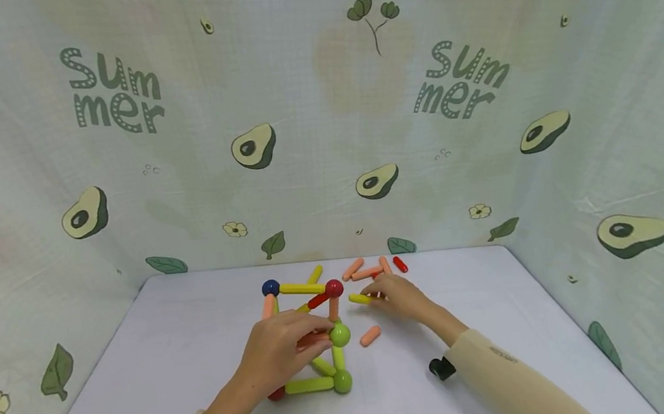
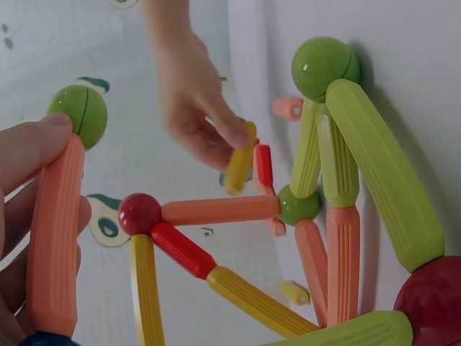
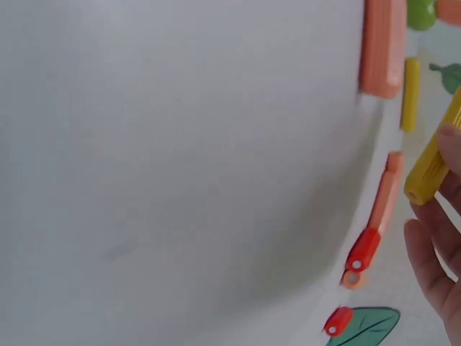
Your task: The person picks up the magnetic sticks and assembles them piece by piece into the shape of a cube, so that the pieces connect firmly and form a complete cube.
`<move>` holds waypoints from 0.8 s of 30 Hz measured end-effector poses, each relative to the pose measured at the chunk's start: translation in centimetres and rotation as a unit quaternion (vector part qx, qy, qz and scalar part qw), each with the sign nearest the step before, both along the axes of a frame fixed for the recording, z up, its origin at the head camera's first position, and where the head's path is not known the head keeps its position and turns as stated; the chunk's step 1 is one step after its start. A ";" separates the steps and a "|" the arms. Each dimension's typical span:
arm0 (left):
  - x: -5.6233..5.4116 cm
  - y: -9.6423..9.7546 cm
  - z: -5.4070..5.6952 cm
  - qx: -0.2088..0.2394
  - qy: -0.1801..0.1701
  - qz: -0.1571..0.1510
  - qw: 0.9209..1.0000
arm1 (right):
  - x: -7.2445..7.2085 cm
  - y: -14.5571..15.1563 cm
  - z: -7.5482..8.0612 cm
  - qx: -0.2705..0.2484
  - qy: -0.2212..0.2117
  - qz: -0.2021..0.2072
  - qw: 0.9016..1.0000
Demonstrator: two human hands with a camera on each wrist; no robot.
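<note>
My left hand (image 1: 282, 347) holds a curved orange magnetic rod (image 2: 54, 238) with a green ball (image 2: 79, 115) on its end, the thumb lying against the ball. The rod's other end meets a dark blue ball (image 1: 270, 288). It belongs to a frame of rods and balls, including a red ball (image 1: 334, 289), a green ball (image 1: 340, 335) at its side and another green ball (image 1: 342, 381) low at the front. To the right of the frame, my right hand (image 1: 398, 296) pinches a short yellow rod (image 3: 432, 162) between thumb and fingers.
Several orange rods (image 1: 354, 268) lie at the back of the white table (image 1: 460, 374), with a red rod (image 1: 401, 265) near them. One short orange rod (image 1: 370, 336) rests right of the frame. A patterned cloth (image 1: 300, 83) hangs behind and at the sides.
</note>
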State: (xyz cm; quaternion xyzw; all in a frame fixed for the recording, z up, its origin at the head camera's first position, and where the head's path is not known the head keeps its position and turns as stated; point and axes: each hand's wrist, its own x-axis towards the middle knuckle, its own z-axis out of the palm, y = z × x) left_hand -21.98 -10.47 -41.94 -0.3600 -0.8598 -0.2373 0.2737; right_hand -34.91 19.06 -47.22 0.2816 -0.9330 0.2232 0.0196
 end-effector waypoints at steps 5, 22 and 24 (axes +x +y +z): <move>0.0 0.1 -0.1 -0.002 0.008 0.003 1.000 | 3.6 0.1 0.9 -0.074 -0.024 0.034 0.996; -0.1 0.2 -0.2 0.004 0.028 -0.004 1.000 | 11.6 -3.1 0.8 -0.185 -0.120 0.100 0.970; -0.1 0.2 -0.2 0.003 0.031 -0.006 1.000 | 11.7 -3.3 0.8 -0.191 -0.120 0.103 0.969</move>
